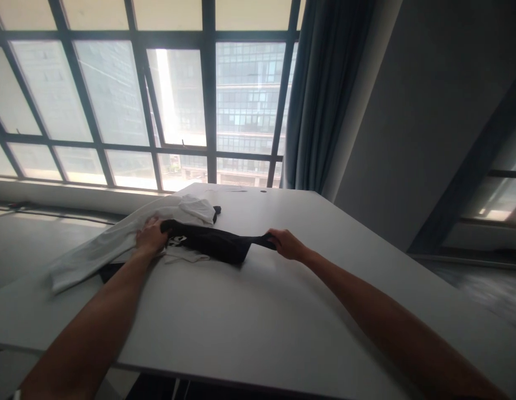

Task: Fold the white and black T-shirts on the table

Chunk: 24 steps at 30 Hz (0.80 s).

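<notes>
While two bare forearms stretch forward over the white table (249, 316), one from each lower corner of the view, nothing else lies on the near part of its top. Further in, toward the middle of the table, the left hand (151, 236) presses down with curled fingers on one end of a single black garment (211, 243), right where that cloth meets a white one. The right hand (286, 243) is clenched around the other end of the black garment, which is pulled into a narrow twisted tail between the fingers. Between the two hands the dark cloth lies bunched in a long band on the tabletop, with a small white print showing near the left hand.

One white garment (116, 239) lies crumpled at the left side of the table, partly under and behind the black one, and trails off toward the table's left edge. A second dark scrap peeks out from beneath it at the near left, though I cannot tell whether it belongs to the same black piece. At the far edge of the table sits one small dark spot (263, 191), too small to identify.

Beyond the table stands a large gridded window (178, 94), with one dark curtain (324, 94) hanging at its right side, just past the table's far right corner.
</notes>
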Available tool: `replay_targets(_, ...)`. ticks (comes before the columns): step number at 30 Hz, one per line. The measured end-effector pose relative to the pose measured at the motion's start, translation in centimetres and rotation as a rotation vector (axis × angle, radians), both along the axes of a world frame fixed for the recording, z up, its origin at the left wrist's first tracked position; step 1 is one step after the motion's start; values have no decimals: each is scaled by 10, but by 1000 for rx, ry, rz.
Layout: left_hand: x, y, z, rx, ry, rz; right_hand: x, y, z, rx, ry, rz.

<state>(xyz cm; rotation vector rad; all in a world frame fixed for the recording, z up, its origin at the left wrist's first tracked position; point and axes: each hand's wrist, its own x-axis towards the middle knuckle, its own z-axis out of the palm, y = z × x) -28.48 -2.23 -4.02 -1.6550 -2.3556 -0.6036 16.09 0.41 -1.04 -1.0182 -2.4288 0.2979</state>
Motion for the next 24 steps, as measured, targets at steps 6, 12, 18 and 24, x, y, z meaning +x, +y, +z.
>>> replay_targets(6,7,-1,0,16,-38,71,56,12,1,-35,-82,-229)
replay_targets(12,35,7,2,32,68,34,30,9,6,-210,-261,-227)
replay_targets(18,52,6,3,-113,140,-131,-45,11,5,-177,-480,-158)
replay_targets(24,57,0,7,-1,129,-183,-123,40,22,11,-235,-328)
